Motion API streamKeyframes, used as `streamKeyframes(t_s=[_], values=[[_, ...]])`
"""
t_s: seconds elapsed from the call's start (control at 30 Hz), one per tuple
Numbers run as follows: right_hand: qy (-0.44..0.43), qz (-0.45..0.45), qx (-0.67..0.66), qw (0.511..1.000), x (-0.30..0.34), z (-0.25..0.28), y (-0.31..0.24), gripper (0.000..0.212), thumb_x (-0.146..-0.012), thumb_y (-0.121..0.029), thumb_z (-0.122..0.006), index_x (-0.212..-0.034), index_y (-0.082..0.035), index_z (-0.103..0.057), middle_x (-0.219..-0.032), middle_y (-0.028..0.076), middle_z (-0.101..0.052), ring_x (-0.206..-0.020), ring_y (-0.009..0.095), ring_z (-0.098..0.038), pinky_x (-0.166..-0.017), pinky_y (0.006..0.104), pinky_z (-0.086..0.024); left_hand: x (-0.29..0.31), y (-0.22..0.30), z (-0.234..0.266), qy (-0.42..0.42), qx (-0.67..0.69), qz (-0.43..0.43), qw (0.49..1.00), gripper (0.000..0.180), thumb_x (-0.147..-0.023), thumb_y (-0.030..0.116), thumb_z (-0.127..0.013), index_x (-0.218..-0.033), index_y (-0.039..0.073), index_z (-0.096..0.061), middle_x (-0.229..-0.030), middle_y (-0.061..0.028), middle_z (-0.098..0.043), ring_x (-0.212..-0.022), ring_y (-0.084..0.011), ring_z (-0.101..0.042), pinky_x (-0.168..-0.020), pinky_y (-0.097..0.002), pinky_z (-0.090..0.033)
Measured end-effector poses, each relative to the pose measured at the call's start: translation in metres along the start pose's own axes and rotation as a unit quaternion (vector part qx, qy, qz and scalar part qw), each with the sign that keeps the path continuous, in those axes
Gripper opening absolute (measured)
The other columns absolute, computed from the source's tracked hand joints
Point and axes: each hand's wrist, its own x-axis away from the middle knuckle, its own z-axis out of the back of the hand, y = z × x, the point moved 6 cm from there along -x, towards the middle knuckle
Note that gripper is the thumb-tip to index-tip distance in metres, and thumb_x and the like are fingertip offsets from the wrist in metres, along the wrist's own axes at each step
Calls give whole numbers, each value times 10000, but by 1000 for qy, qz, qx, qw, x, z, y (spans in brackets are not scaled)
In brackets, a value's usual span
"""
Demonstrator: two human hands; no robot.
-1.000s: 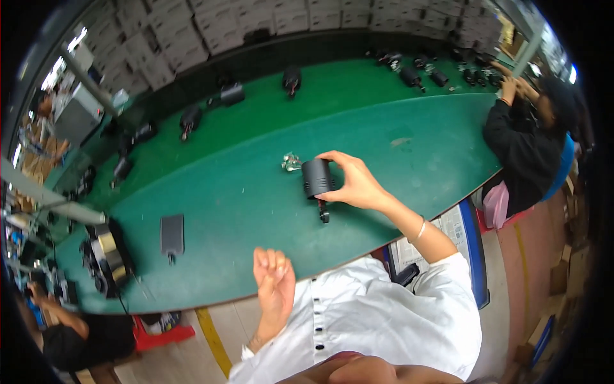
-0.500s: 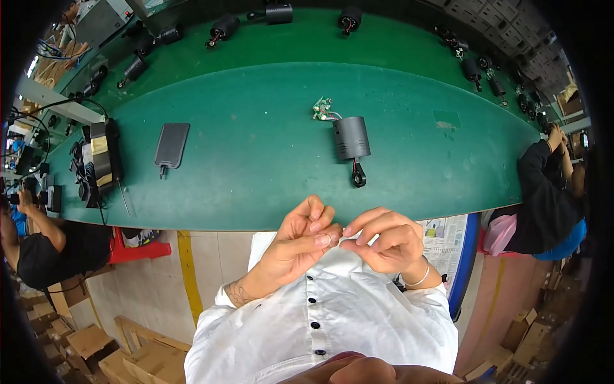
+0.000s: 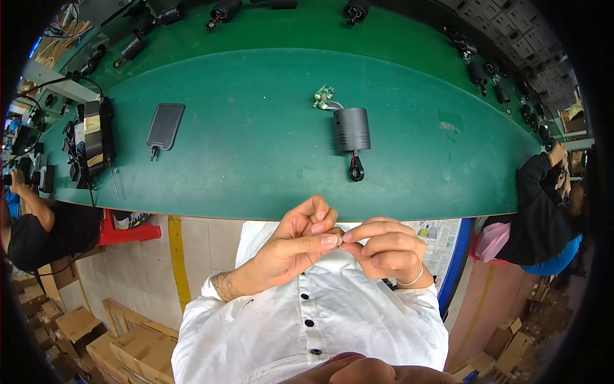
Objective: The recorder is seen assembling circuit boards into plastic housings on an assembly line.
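Just off the near edge of the green workbench, my left hand point(image 3: 289, 248) and my right hand point(image 3: 390, 248) meet at the fingertips in front of a white shirt. Thumb and index finger of each are pinched. What lies between them is too small and covered to make out. Beyond my hands, on the bench, lies a dark grey cylindrical housing point(image 3: 352, 131) with slots in its side. A small green circuit board point(image 3: 325, 98) hangs by wires from its far end. At its near end a black ring-shaped piece point(image 3: 356, 169) sticks out. Neither hand touches the housing.
Left on the bench are a flat black paddle-shaped pad point(image 3: 165, 127), a black device with tan tape point(image 3: 93, 134) and a thin rod point(image 3: 114, 180). Several similar cylinders point(image 3: 226, 9) line the green strip beyond. Co-workers sit left and right; cardboard boxes point(image 3: 137, 349) stand on the floor.
My right fingertips have closed in against the left ones, and the right fingers are curled closer together. The whole view has shifted slightly; the housing and board lie as before.
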Motion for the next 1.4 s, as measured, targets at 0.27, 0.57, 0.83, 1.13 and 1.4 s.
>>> streamKeyframes(t_s=[0.27, 0.57, 0.83, 1.13, 1.4], values=[[-6, -3, 36, 999, 1, -2, -1, 433, -658, 169, -703, -814, -119, -419, -692, -7, -556, -748, 215, -685, -536, 269, -524, 1, 3, -2, 23, -40, -9, 999, 291, -809, -113, -523, -905, 126, -387, -800, 25, -402, -763, -99, -454, -788, -235, -377], [47, -21, -45, 998, 5, -2, 8, 323, -654, 197, -642, -751, -55, -463, -683, 56, -573, -683, 231, -651, -536, 281, -530, 3, 4, 2, 15, -85, -35, 996, 274, -826, -104, -562, -891, 108, -402, -795, 19, -406, -778, -95, -497, -836, -250, -409], [48, -28, -37, 998, 5, -3, 6, 342, -638, 201, -648, -754, -58, -456, -659, 39, -550, -659, 219, -637, -517, 269, -522, 4, 3, 2, 25, -85, -45, 995, 287, -818, -113, -552, -881, 116, -391, -786, 22, -392, -763, -93, -479, -816, -252, -398], [98, -58, -69, 991, 9, -5, 9, 387, -663, 177, -694, -781, -74, -425, -711, 22, -499, -704, 228, -663, -521, 256, -523, 6, 4, 1, 30, -56, -58, 996, 314, -803, -137, -513, -885, 131, -373, -794, 26, -381, -735, -91, -447, -767, -224, -365], [116, -72, -101, 985, 9, -5, 12, 392, -692, 148, -717, -799, -80, -416, -732, 24, -493, -735, 234, -673, -535, 250, -531, 7, 5, 0, 30, -56, -65, 996, 301, -819, -116, -560, -876, 118, -378, -787, 19, -374, -740, -93, -455, -772, -229, -381]])
